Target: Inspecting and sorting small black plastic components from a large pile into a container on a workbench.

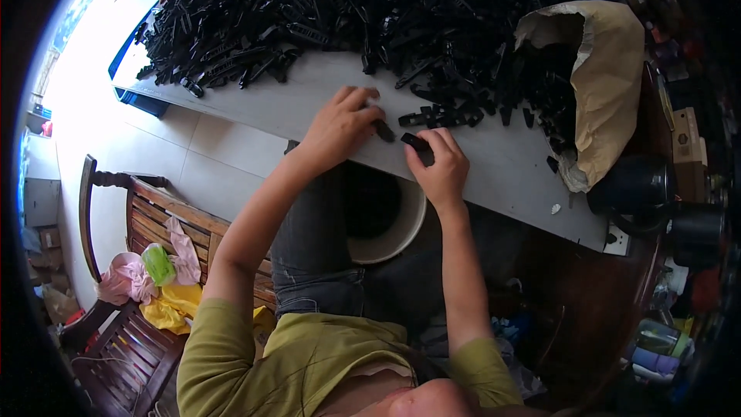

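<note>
Sleeves [220, 355] of olive green ended above two bare forearms, with dark jeans [309, 251] below. A wooden bench [208, 220] stood to the left, with pink cloth [123, 278], a green packet [158, 265] and yellow cloth [174, 309] at its end. Beyond the knee, a pale round bucket [417, 232] sat partly under the table edge, its inside dark.

The right hand [442, 166] was over the near edge of the grey table [270, 101], its thumb and forefinger closed on a small black piece [414, 141] that pointed toward the other hand. The left hand [343, 128] was just beside it, fingers curled and slightly apart; a small dark piece [384, 131] showed at its fingertips, though blur hid whether they gripped it.

Just past the hands, a short cluster of black parts [444, 118] lay on the tabletop. Farther back, a large heap of similar black parts [255, 23] spread across the far side. On the right, a brown paper bag [610, 93] lay with its mouth open, more black parts at its opening.
</note>
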Motion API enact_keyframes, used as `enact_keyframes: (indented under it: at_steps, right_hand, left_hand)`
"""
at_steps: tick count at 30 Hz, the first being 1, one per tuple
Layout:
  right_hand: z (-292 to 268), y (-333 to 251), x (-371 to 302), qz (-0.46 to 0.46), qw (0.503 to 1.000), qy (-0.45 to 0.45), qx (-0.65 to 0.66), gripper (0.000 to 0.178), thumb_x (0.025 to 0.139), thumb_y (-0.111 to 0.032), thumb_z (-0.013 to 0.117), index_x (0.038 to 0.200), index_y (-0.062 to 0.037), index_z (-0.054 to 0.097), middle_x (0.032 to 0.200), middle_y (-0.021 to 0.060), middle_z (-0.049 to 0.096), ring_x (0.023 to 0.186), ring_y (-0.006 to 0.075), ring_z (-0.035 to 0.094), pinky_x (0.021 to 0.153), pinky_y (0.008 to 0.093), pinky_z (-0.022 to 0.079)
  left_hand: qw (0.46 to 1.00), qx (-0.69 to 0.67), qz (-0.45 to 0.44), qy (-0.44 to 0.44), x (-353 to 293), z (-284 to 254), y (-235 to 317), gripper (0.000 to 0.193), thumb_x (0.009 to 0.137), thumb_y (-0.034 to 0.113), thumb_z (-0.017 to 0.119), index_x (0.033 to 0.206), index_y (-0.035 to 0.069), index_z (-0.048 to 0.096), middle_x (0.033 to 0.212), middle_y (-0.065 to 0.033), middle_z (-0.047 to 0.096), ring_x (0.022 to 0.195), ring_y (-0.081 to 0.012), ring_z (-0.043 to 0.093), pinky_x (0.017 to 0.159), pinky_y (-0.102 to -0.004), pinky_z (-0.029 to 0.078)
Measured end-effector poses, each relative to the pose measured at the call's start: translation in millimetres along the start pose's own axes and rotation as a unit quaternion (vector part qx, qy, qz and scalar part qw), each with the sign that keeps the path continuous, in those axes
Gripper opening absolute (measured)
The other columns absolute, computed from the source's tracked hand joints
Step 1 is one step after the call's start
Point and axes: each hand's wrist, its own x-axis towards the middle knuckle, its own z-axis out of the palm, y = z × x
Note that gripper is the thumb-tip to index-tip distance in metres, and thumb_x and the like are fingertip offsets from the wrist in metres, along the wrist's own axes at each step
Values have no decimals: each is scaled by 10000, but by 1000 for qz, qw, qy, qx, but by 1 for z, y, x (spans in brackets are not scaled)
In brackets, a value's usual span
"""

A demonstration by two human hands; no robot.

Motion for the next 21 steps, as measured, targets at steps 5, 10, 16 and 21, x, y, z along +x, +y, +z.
enact_keyframes:
  at_steps: [5,10,16,21]
  right_hand:
    - [2,-6,2,-25,998,-25,48,277,730,-56,773,985,-31,668,922,79,635,767,230,642,634,307,516]
    - [-5,1,2,18,993,-63,98,286,693,-18,792,955,-6,676,881,67,622,712,178,629,606,279,505]
    - [-2,-7,7,-2,993,-103,63,289,658,-91,807,916,-39,689,848,67,608,786,282,608,680,365,489]
    - [5,-14,10,10,992,-105,71,237,800,-85,705,1032,-43,676,876,73,594,743,210,602,658,323,490]
  left_hand:
    - [986,-128,-7,-104,-2,5,2,244,721,25,695,959,48,651,1033,-110,614,971,-309,571,854,-400,475]
    - [960,-254,-76,-94,-4,-1,-11,251,677,13,751,910,22,660,952,-116,644,916,-307,616,816,-386,492]
    - [953,-281,-28,-111,-4,11,-9,248,678,16,750,901,-7,645,960,-132,644,924,-310,622,825,-385,495]
    - [970,-217,-16,-108,-17,2,-4,253,684,25,746,914,3,641,977,-131,629,953,-318,599,835,-388,490]
